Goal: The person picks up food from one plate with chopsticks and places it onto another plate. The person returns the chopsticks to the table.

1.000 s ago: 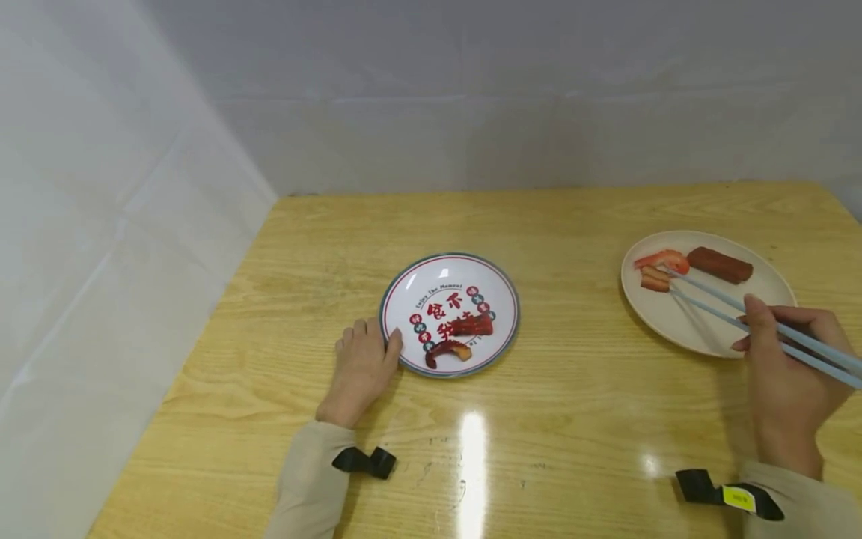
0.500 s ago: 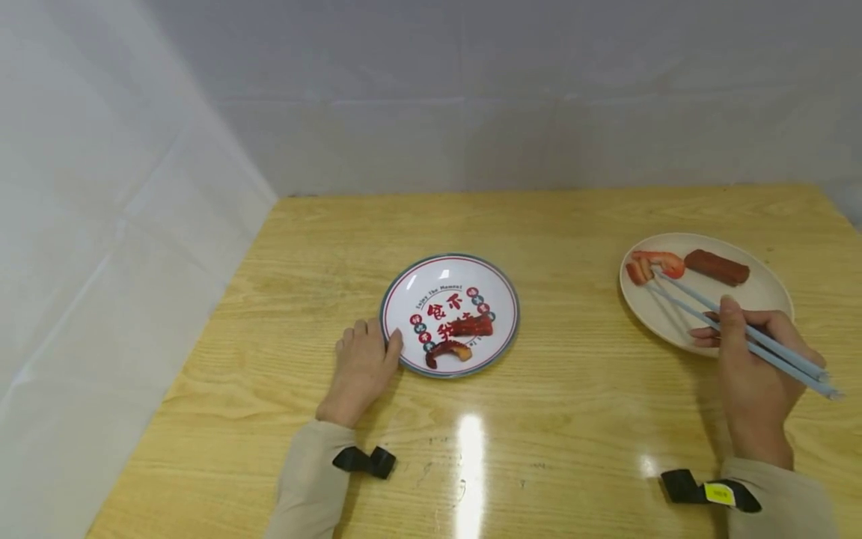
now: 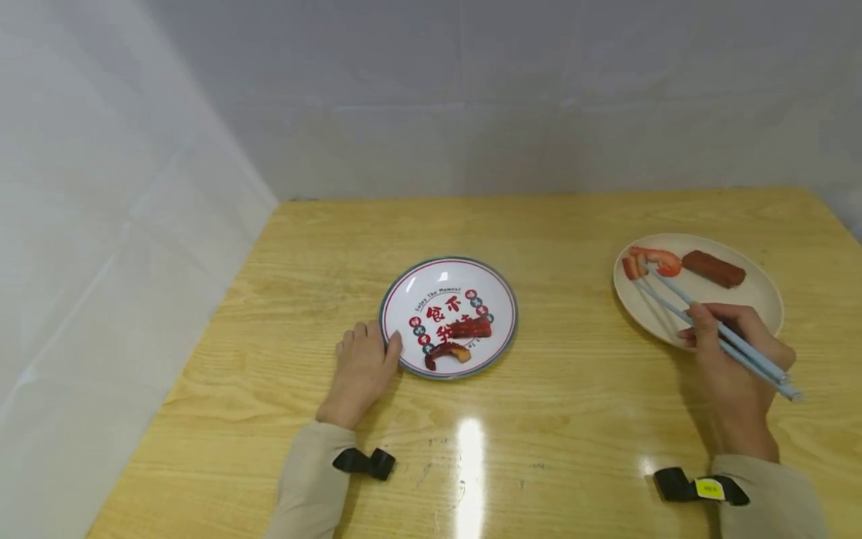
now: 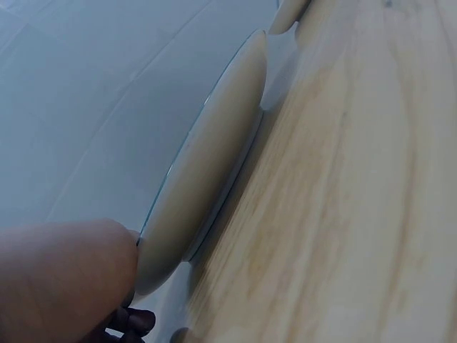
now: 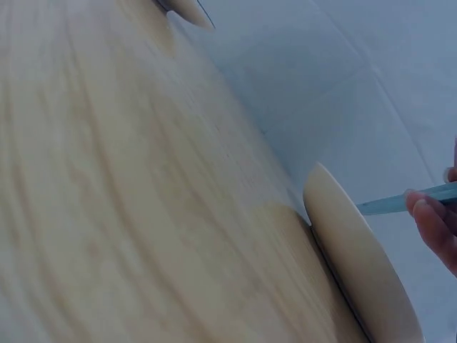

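In the head view my left hand (image 3: 360, 370) pinches the near-left rim of a white plate (image 3: 411, 288) with a blue-green edge and red lettering. Its thumb lies over the rim, and in the left wrist view fingers show below it. A dark octopus tentacle (image 3: 447, 355) and a red-brown strip of meat (image 3: 471, 327) lie on this plate. My right hand (image 3: 737, 374) holds pale blue chopsticks (image 3: 730, 340) over a cream plate (image 3: 663, 318). Their tips touch a small striped piece of pork belly (image 3: 631, 266); whether it is lifted is unclear.
A shrimp (image 3: 663, 260) and a brown sausage-like piece (image 3: 714, 269) lie on the cream plate. Both plates stand on a wooden table (image 3: 566, 419). Pale sheeting (image 3: 471, 135) rises behind the table and on the left.
My right hand has moved left with the chopsticks. The pork belly piece has shifted left and turned against the shrimp. My left hand stays on its plate.
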`<state>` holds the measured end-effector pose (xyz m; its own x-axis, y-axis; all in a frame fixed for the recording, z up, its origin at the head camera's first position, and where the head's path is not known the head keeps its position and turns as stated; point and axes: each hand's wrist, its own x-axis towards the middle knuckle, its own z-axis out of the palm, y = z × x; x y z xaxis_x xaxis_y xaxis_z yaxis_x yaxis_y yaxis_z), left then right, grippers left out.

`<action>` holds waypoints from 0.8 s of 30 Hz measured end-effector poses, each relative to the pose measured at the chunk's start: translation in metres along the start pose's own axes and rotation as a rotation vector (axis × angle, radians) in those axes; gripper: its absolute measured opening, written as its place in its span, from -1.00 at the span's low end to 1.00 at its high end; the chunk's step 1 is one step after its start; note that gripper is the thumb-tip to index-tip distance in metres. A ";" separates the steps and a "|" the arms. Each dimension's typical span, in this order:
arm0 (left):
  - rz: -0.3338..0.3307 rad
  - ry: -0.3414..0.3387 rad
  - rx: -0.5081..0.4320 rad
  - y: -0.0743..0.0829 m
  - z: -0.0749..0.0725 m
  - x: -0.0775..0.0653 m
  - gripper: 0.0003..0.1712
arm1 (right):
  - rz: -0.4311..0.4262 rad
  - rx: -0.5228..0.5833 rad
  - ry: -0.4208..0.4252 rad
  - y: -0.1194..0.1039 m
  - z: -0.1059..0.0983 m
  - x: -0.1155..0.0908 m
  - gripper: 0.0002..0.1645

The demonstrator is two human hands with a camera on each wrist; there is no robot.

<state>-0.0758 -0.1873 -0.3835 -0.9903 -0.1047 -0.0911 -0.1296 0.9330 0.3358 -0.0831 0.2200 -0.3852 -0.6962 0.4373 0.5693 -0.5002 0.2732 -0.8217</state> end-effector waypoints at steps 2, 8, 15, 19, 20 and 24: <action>0.001 0.000 -0.002 0.000 0.001 0.000 -0.43 | -0.026 -0.129 -0.011 0.000 0.001 -0.001 -0.80; 0.008 0.007 -0.007 -0.001 0.001 -0.001 -0.42 | -0.101 -0.217 0.012 0.001 0.002 0.000 -0.81; 0.004 0.004 -0.004 0.000 0.001 0.000 -0.42 | -0.236 -0.332 -0.091 0.005 0.003 -0.002 -0.82; -0.002 0.000 -0.002 0.000 0.001 0.000 -0.42 | -0.236 -0.315 -0.111 0.005 0.003 -0.003 -0.85; -0.002 0.001 -0.002 0.000 0.001 0.000 -0.42 | -0.229 -0.323 -0.117 0.005 0.003 -0.004 -0.85; -0.002 0.002 0.001 0.000 0.001 0.000 -0.42 | -0.220 -0.358 -0.130 0.006 0.003 -0.005 -0.84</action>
<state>-0.0755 -0.1873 -0.3849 -0.9902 -0.1073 -0.0899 -0.1315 0.9330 0.3351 -0.0839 0.2170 -0.3926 -0.6633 0.2298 0.7121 -0.4503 0.6374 -0.6252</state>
